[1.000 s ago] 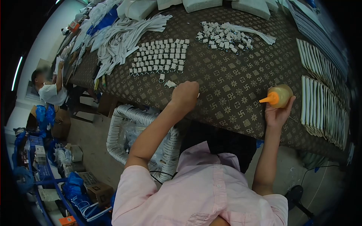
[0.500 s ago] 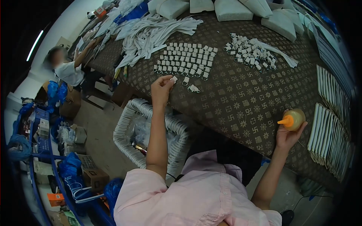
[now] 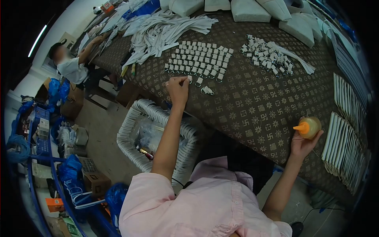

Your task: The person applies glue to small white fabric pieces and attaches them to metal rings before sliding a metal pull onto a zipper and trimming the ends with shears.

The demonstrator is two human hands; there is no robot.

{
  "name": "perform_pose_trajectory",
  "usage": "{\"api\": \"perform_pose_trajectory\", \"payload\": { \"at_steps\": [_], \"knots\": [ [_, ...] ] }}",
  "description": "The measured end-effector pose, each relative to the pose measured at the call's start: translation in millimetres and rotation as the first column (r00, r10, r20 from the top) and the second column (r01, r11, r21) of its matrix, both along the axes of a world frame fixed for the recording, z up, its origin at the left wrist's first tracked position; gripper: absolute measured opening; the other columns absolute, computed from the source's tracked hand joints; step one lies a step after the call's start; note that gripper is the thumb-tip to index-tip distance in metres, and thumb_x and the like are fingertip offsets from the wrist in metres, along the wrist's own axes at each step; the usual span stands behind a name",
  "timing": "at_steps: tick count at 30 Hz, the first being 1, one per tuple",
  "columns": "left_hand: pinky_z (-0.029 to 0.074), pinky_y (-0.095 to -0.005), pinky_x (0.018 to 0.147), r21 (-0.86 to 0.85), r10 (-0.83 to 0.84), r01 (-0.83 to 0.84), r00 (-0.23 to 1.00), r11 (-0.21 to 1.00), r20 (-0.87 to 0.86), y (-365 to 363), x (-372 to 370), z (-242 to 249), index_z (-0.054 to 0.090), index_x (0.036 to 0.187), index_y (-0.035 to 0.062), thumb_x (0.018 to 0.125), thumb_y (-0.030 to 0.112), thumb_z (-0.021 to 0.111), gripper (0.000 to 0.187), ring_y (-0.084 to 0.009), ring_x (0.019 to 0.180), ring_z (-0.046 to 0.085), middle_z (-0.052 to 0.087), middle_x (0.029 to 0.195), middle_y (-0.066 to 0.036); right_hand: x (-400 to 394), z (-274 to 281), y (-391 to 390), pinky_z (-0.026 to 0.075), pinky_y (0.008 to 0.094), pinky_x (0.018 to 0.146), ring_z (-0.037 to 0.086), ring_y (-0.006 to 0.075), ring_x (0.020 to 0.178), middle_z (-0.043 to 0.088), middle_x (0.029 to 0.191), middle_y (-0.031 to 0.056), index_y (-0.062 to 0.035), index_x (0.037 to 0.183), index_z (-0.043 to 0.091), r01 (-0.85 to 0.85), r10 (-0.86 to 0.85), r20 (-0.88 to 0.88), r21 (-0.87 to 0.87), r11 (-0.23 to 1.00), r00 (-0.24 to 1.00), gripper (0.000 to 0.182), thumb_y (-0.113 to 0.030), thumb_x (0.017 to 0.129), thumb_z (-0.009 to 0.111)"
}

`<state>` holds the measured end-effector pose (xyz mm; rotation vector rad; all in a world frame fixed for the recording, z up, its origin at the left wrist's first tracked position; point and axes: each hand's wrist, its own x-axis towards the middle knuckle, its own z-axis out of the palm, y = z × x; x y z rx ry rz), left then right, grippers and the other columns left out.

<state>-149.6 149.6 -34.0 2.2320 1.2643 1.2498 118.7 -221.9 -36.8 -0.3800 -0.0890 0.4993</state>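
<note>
A: What does each hand hold?

B: The left hand (image 3: 177, 91) pinches a small white tab (image 3: 190, 79), thumb and fingertips together, just below the tab rows (image 3: 202, 59), toward the table's (image 3: 244, 118) near edge. The right hand (image 3: 302, 146), partly open, cups an orange-nozzled bottle (image 3: 312, 127) near that edge's right end.

A: And the remaining pieces?

B: Two loose tabs (image 3: 207, 91) lie beside the pinched one; a tab heap (image 3: 268, 55) lies between the rows and the right edge.
</note>
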Motion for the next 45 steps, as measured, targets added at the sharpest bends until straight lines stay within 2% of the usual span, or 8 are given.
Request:
{"api": "perform_pose_trajectory", "payload": {
  "at_steps": [14, 20, 22, 25, 29, 31, 41, 45],
  "knots": [
    [0.04, -0.0382, 0.077, 0.075, -0.046, 0.037, 0.991, 0.996, 0.124, -30.5, -0.1, 10.4, 0.067, 0.091, 0.0038, 0.079, 0.012, 0.063, 0.015, -0.0284, 0.082, 0.051, 0.057, 0.083, -0.011, 1.4, 0.5, 0.5, 0.051, 0.0451, 0.086, 0.045, 0.0364, 0.117, 0.043, 0.126, 0.0228, 0.0002, 0.127, 0.037, -0.012, 0.012, 0.013, 0.015, 1.0, 1.0, 0.059, -0.04, 0.087, 0.054],
    [0.042, -0.0361, 0.069, 0.029, -0.332, 0.337, 0.937, 0.941, -0.107, -58.3, 10.8, 20.2, 0.065, 0.088, 0.0016, 0.079, 0.01, 0.063, 0.012, -0.0271, 0.075, 0.053, 0.057, 0.079, -0.012, -1.9, 4.0, 0.4, 0.047, 0.0444, 0.092, 0.049, 0.0337, 0.113, 0.048, 0.123, 0.0186, -0.0018, 0.126, 0.039, -0.046, 0.045, 0.02, 0.03, 0.998, 0.999, 0.057, -0.041, 0.088, 0.053],
    [0.042, -0.0288, 0.064, -0.215, -0.426, 0.409, 0.904, 0.887, -0.037, -58.1, 8.2, 25.0, 0.064, 0.09, -0.0002, 0.078, 0.011, 0.065, 0.016, -0.0174, 0.069, 0.053, 0.057, 0.074, -0.007, -1.7, 3.1, -1.3, 0.047, 0.0446, 0.092, 0.05, 0.0335, 0.112, 0.048, 0.123, 0.0184, -0.0019, 0.126, 0.039, -0.064, 0.062, 0.043, 0.026, 0.998, 0.997, 0.056, -0.042, 0.088, 0.052],
    [0.043, -0.0355, 0.065, -0.43, -0.378, 0.34, 0.926, 0.836, -0.002, -67.0, 9.3, 34.2, 0.063, 0.087, 0.0016, 0.076, 0.009, 0.065, 0.013, -0.0265, 0.07, 0.054, 0.057, 0.076, -0.012, -3.4, 5.2, 0.7, 0.047, 0.0446, 0.092, 0.05, 0.0332, 0.112, 0.048, 0.122, 0.0183, -0.002, 0.126, 0.039, -0.003, 0.003, 0.025, -0.003, 1.0, 1.0, 0.056, -0.043, 0.089, 0.051],
    [0.043, -0.0349, 0.063, -0.345, -0.373, 0.349, 0.928, 0.871, -0.001, -67.4, 11.6, 25.7, 0.062, 0.088, 0.0016, 0.076, 0.01, 0.066, 0.015, -0.0254, 0.068, 0.055, 0.056, 0.075, -0.011, -5.3, 7.3, 1.5, 0.048, 0.0445, 0.091, 0.051, 0.0326, 0.111, 0.049, 0.121, 0.0183, -0.0022, 0.126, 0.04, -0.021, 0.021, 0.025, -0.006, 1.0, 0.999, 0.056, -0.043, 0.089, 0.051],
    [0.043, -0.0337, 0.059, -0.036, -0.36, 0.359, 0.917, 0.933, -0.174, -64.0, 17.2, 19.6, 0.062, 0.087, 0.0019, 0.075, 0.009, 0.066, 0.014, -0.0235, 0.065, 0.055, 0.055, 0.073, -0.01, -5.7, 9.0, 2.9, 0.048, 0.0441, 0.09, 0.052, 0.0322, 0.11, 0.049, 0.121, 0.018, -0.0022, 0.125, 0.04, 0.004, -0.004, 0.005, -0.006, 1.0, 1.0, 0.055, -0.043, 0.089, 0.05],
    [0.044, -0.0312, 0.057, -0.17, -0.407, 0.429, 0.901, 0.887, 0.147, -91.5, 41.6, 11.3, 0.061, 0.085, 0.0023, 0.077, 0.008, 0.067, 0.012, -0.0195, 0.062, 0.056, 0.058, 0.074, -0.008, -8.3, 27.7, 56.5, 0.052, 0.0376, 0.084, 0.054, 0.0329, 0.104, 0.05, 0.117, 0.0176, -0.0031, 0.121, 0.045, 0.085, -0.056, -0.176, 0.164, 0.983, 0.983, 0.068, -0.052, 0.076, 0.061],
    [0.045, -0.0297, 0.057, -0.187, -0.394, 0.421, 0.904, 0.887, 0.165, -89.7, 36.5, 9.1, 0.062, 0.086, 0.0029, 0.078, 0.008, 0.067, 0.011, -0.0177, 0.062, 0.057, 0.06, 0.074, -0.008, -9.8, 41.0, 104.7, 0.04, 0.0459, 0.097, 0.048, 0.032, 0.112, 0.051, 0.119, 0.0147, -0.0025, 0.119, 0.046, 0.204, -0.199, -0.301, -0.016, 0.979, 0.933, 0.057, -0.036, 0.078, 0.067]
  ]
}}
